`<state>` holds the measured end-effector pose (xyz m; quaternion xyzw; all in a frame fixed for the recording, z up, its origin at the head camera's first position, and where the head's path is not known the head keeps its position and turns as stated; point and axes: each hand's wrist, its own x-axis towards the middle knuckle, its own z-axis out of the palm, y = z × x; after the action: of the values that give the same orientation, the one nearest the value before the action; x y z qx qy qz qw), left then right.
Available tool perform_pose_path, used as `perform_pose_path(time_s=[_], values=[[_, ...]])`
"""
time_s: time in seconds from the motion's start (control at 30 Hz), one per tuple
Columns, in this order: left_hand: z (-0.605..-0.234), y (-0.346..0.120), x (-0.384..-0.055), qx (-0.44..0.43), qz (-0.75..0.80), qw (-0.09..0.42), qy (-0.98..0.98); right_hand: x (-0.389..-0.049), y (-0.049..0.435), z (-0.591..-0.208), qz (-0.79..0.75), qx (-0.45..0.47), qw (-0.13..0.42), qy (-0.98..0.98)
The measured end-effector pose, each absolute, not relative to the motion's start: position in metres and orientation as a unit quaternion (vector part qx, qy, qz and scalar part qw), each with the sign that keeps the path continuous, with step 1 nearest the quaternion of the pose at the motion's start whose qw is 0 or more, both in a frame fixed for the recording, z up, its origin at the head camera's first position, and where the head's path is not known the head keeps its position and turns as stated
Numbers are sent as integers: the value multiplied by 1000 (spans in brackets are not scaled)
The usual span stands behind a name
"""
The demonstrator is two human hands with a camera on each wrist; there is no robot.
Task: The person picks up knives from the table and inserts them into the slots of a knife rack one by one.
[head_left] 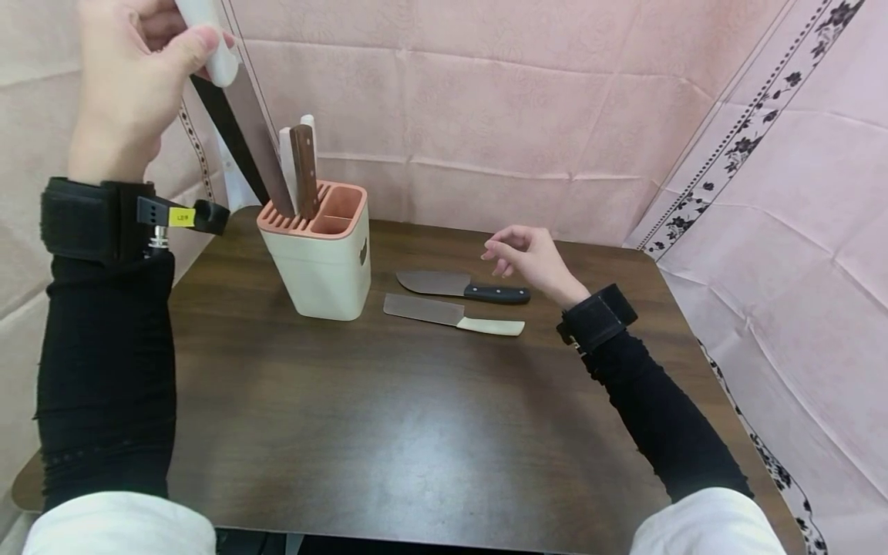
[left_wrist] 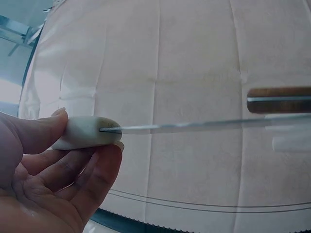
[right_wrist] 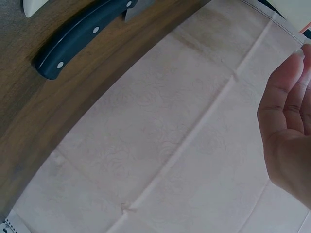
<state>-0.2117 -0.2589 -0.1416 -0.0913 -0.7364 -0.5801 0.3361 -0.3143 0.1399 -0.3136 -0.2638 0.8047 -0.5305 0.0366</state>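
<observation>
My left hand (head_left: 132, 77) grips the white handle of a knife (left_wrist: 80, 132), its thumb and fingertips around the handle's end. The long blade slants down to the slots of a white knife holder (head_left: 315, 277) with an orange top. A brown-handled knife (head_left: 304, 166) and white handles (head_left: 286, 158) stand in the same slots. Over the table, right of the holder, hovers my right hand (head_left: 530, 258), fingers loosely bent and holding nothing. Nearest to it lies a black-handled knife (head_left: 496, 294); a white-handled knife (head_left: 489, 326) with a broad rectangular blade lies just in front.
The brown wooden table (head_left: 347, 424) carries the holder at its back left. Pink patterned cloth (head_left: 486, 116) hangs behind it, and a floral-edged cloth (head_left: 798, 193) runs along the right side. Two bare compartments are at the right of the holder's top.
</observation>
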Motion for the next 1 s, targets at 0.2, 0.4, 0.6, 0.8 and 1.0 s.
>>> perform_pose_path(time_s=[0.2, 0.4, 0.6, 0.8, 1.0], values=[[-147, -264, -216, -59, -562, 331, -756, -314, 141, -316, -531, -262, 37, 805], [-154, -267, -223, -40, -511, 329, -793, -313, 141, -317, -528, -265, 35, 806], [-163, -266, -231, -21, -468, 307, -829, -314, 144, -320, -518, -262, 37, 814], [-174, -270, -240, -12, -452, 287, -845, -314, 145, -321, -515, -265, 42, 814], [-184, -277, -252, 16, -415, 272, -868, -314, 149, -327, -516, -253, 47, 817]])
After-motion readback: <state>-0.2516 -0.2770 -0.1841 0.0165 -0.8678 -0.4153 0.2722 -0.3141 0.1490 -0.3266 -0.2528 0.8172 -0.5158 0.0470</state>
